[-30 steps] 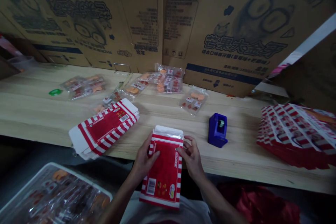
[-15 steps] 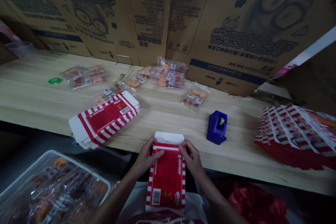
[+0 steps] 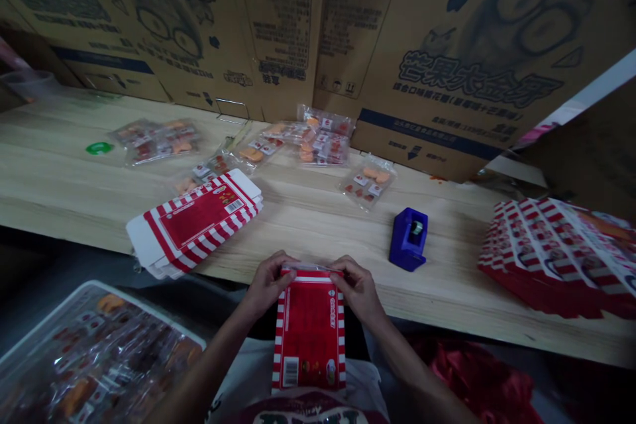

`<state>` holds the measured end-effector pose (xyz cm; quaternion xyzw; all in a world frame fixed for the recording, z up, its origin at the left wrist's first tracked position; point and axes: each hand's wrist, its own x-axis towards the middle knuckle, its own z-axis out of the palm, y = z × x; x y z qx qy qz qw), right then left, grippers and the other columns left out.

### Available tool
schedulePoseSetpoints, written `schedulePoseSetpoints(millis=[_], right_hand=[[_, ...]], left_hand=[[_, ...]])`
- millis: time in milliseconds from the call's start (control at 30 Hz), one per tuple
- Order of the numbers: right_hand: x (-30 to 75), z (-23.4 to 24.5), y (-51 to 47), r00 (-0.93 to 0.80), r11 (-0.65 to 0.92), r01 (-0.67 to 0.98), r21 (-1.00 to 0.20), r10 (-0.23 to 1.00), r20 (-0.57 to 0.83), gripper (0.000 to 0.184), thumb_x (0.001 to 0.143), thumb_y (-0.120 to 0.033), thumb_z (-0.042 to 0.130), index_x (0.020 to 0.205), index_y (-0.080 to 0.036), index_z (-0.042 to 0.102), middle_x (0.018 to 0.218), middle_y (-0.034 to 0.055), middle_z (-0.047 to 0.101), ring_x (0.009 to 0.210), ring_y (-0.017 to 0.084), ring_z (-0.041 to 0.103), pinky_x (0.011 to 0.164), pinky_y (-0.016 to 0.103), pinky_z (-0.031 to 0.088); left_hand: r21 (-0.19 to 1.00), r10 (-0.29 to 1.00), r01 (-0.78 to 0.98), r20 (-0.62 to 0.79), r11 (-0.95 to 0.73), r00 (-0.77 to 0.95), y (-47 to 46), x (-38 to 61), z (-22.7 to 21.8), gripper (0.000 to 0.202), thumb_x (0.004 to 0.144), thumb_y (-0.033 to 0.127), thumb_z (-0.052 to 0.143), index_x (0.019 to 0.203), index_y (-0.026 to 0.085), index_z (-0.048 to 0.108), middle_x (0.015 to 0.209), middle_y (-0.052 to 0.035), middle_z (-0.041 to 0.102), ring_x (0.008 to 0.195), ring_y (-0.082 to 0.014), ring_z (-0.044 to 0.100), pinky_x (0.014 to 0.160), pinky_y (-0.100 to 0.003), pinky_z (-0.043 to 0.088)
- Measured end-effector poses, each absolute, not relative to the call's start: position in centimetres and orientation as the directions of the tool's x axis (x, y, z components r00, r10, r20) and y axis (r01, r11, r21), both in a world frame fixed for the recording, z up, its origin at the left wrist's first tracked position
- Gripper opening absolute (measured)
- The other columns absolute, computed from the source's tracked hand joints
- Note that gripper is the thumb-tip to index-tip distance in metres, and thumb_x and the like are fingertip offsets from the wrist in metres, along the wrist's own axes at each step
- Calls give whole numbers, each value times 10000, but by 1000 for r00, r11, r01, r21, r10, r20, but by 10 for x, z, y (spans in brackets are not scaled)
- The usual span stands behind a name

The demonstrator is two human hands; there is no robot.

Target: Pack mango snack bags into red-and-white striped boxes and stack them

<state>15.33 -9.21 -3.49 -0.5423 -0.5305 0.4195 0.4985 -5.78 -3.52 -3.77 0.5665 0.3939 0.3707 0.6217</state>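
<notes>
A flat red carton with striped white edges [image 3: 311, 331] lies over my lap, its barcode end towards me. My left hand [image 3: 271, 285] grips the carton's top left corner, thumb on the printed face. At the top right corner my right hand [image 3: 358, 286] pinches it the same way. Between the two hands the white end flap is folded down, and only a thin pale line shows along the top edge. Just beyond, on the table, are a stack of flattened red striped cartons [image 3: 199, 222] to the left and a blue tape dispenser [image 3: 408, 238] to the right.
Clear packets of gummy sweets [image 3: 322, 142] lie along the back of the wooden table [image 3: 308, 218]. Large brown cardboard boxes [image 3: 462, 99] stand behind. Filled red striped boxes [image 3: 556, 258] are at right. A white tub of packets [image 3: 94, 358] sits low left; a green ring [image 3: 99, 148] lies far left.
The white flap that stood up at the carton's top is now folded down. Both hands have moved up to the top corners, and the view has shifted slightly.
</notes>
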Motion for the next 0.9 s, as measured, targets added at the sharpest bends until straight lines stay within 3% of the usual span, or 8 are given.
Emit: schedulePoseSetpoints(millis=[133, 200, 300, 433, 633, 767, 900], right_hand=[[154, -28, -92, 15, 73, 174, -982, 997, 77, 204, 882, -331, 559, 775, -198, 672, 940, 59, 653, 875, 185, 614, 759, 286, 468], [155, -25, -91, -5, 37, 172, -984, 999, 36, 248, 878, -341, 558, 713, -187, 659, 899, 56, 668, 814, 174, 618, 720, 277, 469], [156, -21, -85, -25, -6, 208, -978, 1000, -11, 143, 783, -308, 660, 713, -183, 661, 809, 38, 684, 738, 167, 621, 663, 264, 476], [159, -10, -73, -16, -58, 273, -960, 998, -65, 93, 735, -268, 680, 712, -179, 682, 666, 16, 681, 599, 148, 599, 547, 241, 468], [164, 4, -56, -44, -81, 274, -958, 994, -97, 143, 696, -254, 696, 595, -169, 640, 572, 2, 648, 517, 134, 566, 486, 230, 439], [167, 5, -63, -69, -41, 285, -958, 996, -63, 186, 765, -304, 657, 635, -172, 647, 633, 19, 663, 572, 144, 586, 532, 241, 458], [166, 2, -82, -34, 66, 311, -948, 998, 59, 124, 798, -305, 655, 769, -188, 682, 821, 53, 702, 742, 185, 649, 661, 276, 509]], left_hand=[[990, 867, 95, 41, -101, 497, -33, -68, -31, 197, 795, 329, 641, 757, 142, 690, 795, -49, 591, 764, -163, 562, 695, -267, 433], [988, 853, 119, 18, -94, 522, -33, -69, -27, 252, 843, 344, 579, 740, 144, 691, 809, -61, 619, 772, -167, 577, 706, -271, 437], [975, 854, 203, -32, -87, 519, -32, -69, -20, 228, 815, 344, 605, 741, 149, 696, 746, -45, 641, 720, -161, 580, 674, -261, 438], [977, 846, 212, -113, 0, 522, -19, -69, -12, 207, 747, 338, 666, 748, 135, 707, 698, -43, 681, 664, -161, 595, 623, -246, 435], [976, 760, 91, -212, 199, 614, -1, -67, -5, 272, 688, 377, 723, 627, 115, 681, 525, -4, 611, 479, -98, 500, 496, -202, 354], [991, 763, 76, -131, 107, 633, -4, -68, -1, 278, 781, 375, 656, 671, 122, 691, 628, -25, 651, 586, -122, 562, 577, -219, 413], [987, 764, 87, 47, -134, 643, -17, -69, -2, 232, 851, 333, 592, 873, 153, 738, 915, -84, 712, 845, -188, 641, 756, -278, 482]])
